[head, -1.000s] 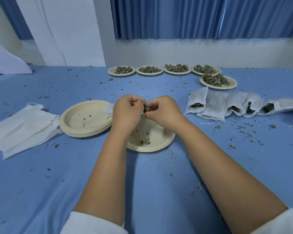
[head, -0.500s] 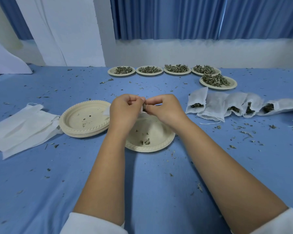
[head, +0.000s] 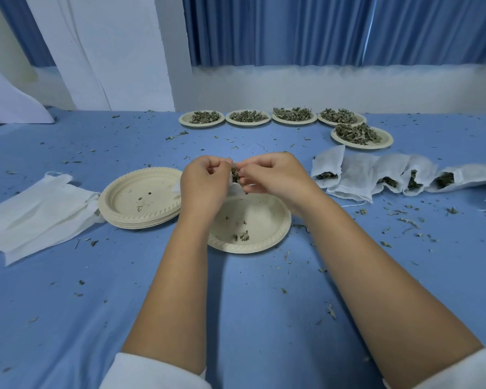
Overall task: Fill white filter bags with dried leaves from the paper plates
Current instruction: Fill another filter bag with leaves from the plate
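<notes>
Counts, head view.
- Paper plates with leaves: 5, far side of the counter (head: 236, 304) at 12 to 1 o'clock. Four sit in a row; the fifth plate (head: 361, 136) is just nearer, at the row's right end.
- Near plate (head: 264, 220): 1, directly under the hands, holding only a few leaf scraps.
- Stack of empty plates (head: 141, 197): 1 stack at 9 o'clock of the near plate; sheet count cannot be told.
- Filled bags (head: 354, 178): 5 lying overlapped in a row at 2 to 3 o'clock, with part of another at the frame edge.
- Empty bags (head: 34, 214): a flat pile at 9 o'clock, beyond the stack; number unclear.

Left hand (head: 205, 183): grip closed, fingers curled, pinching the filter bag (head: 235, 190) above the near plate's 12 o'clock rim.
Right hand (head: 275, 178): grip narrow, fingertips pinching dried leaves (head: 235, 174) at the bag's top.
The bag is mostly hidden; white cloth hangs below the fingers. Its long axis cannot be told.

Loose leaf crumbs lie scattered across the blue counter.
</notes>
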Demonstrator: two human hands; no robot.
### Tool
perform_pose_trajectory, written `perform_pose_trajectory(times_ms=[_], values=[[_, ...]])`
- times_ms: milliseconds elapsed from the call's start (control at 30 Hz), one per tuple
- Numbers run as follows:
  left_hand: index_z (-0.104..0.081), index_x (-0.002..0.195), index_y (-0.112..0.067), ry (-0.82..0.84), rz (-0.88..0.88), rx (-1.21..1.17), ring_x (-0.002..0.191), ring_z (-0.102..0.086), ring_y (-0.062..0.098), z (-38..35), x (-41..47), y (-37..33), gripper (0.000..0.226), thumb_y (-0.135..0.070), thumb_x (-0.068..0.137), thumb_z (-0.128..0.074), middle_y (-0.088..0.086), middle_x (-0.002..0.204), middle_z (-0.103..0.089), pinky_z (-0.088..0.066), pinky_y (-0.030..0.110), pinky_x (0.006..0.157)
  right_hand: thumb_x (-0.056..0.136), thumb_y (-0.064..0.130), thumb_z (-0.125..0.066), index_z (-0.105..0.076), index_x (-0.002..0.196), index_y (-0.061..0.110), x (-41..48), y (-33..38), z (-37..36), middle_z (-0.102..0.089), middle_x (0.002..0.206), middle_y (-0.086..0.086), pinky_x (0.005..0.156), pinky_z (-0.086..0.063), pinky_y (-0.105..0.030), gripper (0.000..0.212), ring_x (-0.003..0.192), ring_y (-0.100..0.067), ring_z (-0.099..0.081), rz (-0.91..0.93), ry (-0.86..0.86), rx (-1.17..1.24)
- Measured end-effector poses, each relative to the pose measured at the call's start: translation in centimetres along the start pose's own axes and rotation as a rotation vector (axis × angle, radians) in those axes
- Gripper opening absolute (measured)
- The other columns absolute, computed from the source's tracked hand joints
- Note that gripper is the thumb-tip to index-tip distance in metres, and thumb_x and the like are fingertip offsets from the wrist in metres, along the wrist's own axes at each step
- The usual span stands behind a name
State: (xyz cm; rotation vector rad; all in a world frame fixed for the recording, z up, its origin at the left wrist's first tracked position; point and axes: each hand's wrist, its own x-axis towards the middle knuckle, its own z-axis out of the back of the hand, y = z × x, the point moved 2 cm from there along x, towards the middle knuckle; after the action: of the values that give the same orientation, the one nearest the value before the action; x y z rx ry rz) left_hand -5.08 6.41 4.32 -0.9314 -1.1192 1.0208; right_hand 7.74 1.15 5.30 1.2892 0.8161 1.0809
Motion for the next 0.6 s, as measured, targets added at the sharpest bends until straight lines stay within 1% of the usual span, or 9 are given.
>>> perform_pose_trajectory(times_ms=[67,133,233,300,333,367,433,500,600], values=[[-0.062,0.066,-0.022,0.002,0.015,-0.013,0.084,-0.066,0.009,0.0,-0.1,-0.1,0.025,-0.02,0.092,-0.06,-0.007,0.087,-0.073,-0.047,0.021,0.071,0.085,0.006,-0.072,-0.077,0.086,0.013,-0.2,-0.1,0.0,-0.075,0.079,-0.004,0.065,-0.055,-0.018,0.009,0.069,-0.007,-0.068,0.032,0.017,-0.024],[-0.064,0.069,-0.02,0.013,0.018,-0.014,0.087,-0.066,0.01,0.0,-0.1,-0.2,0.023,-0.02,0.092,-0.06,-0.006,0.093,-0.073,-0.049,0.025,0.076,0.084,0.006,-0.073,-0.076,0.08,0.015,-0.5,-0.2,-0.3,-0.072,0.069,0.001,0.06,-0.052,-0.016,0.011,0.059,-0.005,-0.062,0.071,0.01,-0.089],[-0.071,0.083,-0.012,0.083,0.006,-0.022,0.08,-0.064,0.013,-0.2,-0.2,-0.4,0.016,-0.019,0.092,-0.06,-0.005,0.089,-0.071,-0.054,0.034,0.082,0.08,0.003,-0.065,-0.068,0.06,0.02,-0.5,-0.6,-0.9,-0.057,0.055,0.001,0.056,-0.043,-0.024,0.027,0.052,-0.009,-0.047,0.118,-0.046,-0.262],[-0.073,0.088,-0.013,0.11,-0.007,-0.01,0.074,-0.061,0.009,-0.4,-0.3,-0.5,0.015,-0.021,0.092,-0.061,-0.006,0.083,-0.07,-0.053,0.03,0.077,0.078,0.001,-0.059,-0.062,0.055,0.011,-0.6,-0.8,-1.2,-0.051,0.051,-0.002,0.056,-0.039,-0.026,0.025,0.052,-0.011,-0.043,0.121,-0.052,-0.325],[-0.072,0.087,-0.014,0.11,-0.011,-0.011,0.072,-0.06,0.007,-0.4,-0.3,-0.4,0.015,-0.021,0.092,-0.061,-0.008,0.08,-0.07,-0.051,0.028,0.074,0.079,0.003,-0.06,-0.064,0.057,0.008,-0.6,-0.7,-1.2,-0.054,0.053,-0.006,0.056,-0.04,-0.027,0.023,0.053,-0.011,-0.046,0.119,-0.053,-0.32],[-0.071,0.084,-0.016,0.099,-0.012,-0.018,0.07,-0.059,0.005,-0.3,-0.2,-0.4,0.015,-0.021,0.093,-0.06,-0.012,0.075,-0.068,-0.048,0.025,0.072,0.081,0.005,-0.063,-0.068,0.062,0.008,-0.5,-0.6,-1.1,-0.061,0.059,-0.009,0.057,-0.045,-0.028,0.02,0.055,-0.012,-0.051,0.106,-0.059,-0.274],[-0.067,0.078,-0.02,0.052,-0.001,-0.033,0.062,-0.055,0.003,-0.2,-0.1,-0.2,0.017,-0.022,0.093,-0.06,-0.015,0.063,-0.062,-0.044,0.021,0.065,0.086,0.011,-0.068,-0.075,0.075,0.012,-0.4,-0.3,-0.7,-0.074,0.078,-0.007,0.062,-0.055,-0.023,0.013,0.064,-0.011,-0.062,0.065,-0.081,-0.106],[-0.065,0.078,-0.021,0.006,0.015,-0.051,0.061,-0.053,0.005,0.0,0.1,0.0,0.017,-0.023,0.094,-0.06,-0.012,0.064,-0.059,-0.041,0.021,0.063,0.089,0.015,-0.068,-0.076,0.083,0.014,-0.2,0.1,0.0,-0.076,0.085,-0.002,0.059,-0.053,-0.018,0.01,0.071,-0.006,-0.066,0.043,-0.113,-0.005],[-0.066,0.081,-0.018,-0.026,0.021,-0.061,0.064,-0.054,0.006,0.1,0.3,0.1,0.016,-0.023,0.095,-0.059,-0.012,0.068,-0.06,-0.041,0.021,0.064,0.09,0.016,-0.064,-0.076,0.085,0.018,-0.1,0.2,0.9,-0.075,0.086,0.005,0.059,-0.052,-0.015,0.013,0.07,-0.001,-0.064,0.022,-0.138,-0.002]])
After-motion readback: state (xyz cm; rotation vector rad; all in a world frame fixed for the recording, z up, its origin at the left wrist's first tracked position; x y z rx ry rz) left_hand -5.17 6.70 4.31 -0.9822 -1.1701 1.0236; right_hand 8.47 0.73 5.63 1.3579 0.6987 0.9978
